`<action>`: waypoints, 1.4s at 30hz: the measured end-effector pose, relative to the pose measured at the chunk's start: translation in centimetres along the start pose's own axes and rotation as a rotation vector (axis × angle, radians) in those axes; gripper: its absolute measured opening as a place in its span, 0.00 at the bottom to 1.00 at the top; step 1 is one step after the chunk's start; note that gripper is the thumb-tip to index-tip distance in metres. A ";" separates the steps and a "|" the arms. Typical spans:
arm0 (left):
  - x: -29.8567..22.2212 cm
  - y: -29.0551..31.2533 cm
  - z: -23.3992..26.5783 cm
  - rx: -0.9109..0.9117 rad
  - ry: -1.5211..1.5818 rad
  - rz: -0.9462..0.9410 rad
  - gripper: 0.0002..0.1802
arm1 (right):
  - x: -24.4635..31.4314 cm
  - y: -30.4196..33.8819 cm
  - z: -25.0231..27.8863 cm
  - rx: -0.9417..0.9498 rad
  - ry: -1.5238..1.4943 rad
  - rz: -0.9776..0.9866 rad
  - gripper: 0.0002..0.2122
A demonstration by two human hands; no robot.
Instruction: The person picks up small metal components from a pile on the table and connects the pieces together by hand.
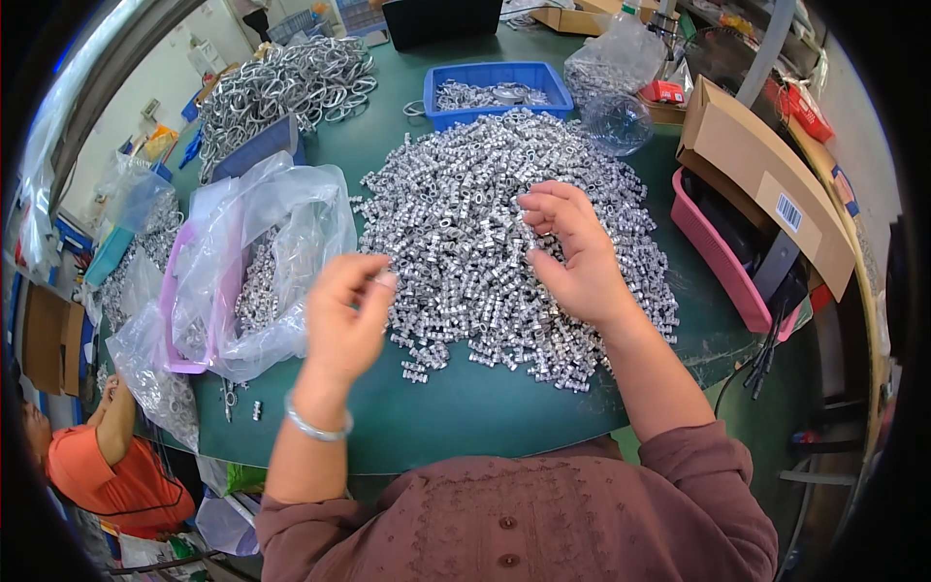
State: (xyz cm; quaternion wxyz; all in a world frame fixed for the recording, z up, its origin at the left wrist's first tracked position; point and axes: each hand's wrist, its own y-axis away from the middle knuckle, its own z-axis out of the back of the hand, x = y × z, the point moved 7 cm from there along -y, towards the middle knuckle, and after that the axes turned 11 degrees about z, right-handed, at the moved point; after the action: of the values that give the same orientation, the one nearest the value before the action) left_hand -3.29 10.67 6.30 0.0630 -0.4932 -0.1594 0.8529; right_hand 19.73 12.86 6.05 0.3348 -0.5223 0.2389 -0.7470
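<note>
A wide heap of small silvery metal parts, ribbed and ring-like, covers the middle of the green table. My left hand, with a pale bangle on its wrist, is at the heap's left edge. Its thumb and forefinger come close together in a pinch; whatever lies between them is too small or hidden to make out. Over the heap's right half is my right hand, fingers curved and thumb apart, with nothing visible in it. A few parts lie loose at the heap's near edge.
Left of the heap stands a purple basket lined with clear plastic, holding more parts. Metal rings pile up far left. A blue tray sits behind the heap. At right are a pink basket and cardboard box. Another person works lower left.
</note>
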 end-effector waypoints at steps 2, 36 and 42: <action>1.4 1.4 -3.2 0.161 0.306 0.205 0.09 | 0.2 -0.1 -0.4 -0.045 -0.157 -0.004 0.22; 1.2 2.9 -8.4 0.404 0.790 0.574 0.10 | -0.1 2.2 -4.6 0.033 -0.779 -0.417 0.14; 1.2 3.0 -8.2 0.395 0.768 0.533 0.10 | -0.4 2.5 -4.6 0.077 -0.697 -0.489 0.13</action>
State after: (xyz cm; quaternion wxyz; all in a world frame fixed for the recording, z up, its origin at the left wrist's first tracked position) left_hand 3.37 9.90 0.54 -0.0108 -0.7734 0.1710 0.6103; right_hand 16.13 11.48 2.46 0.2281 -0.7719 -0.0474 -0.5915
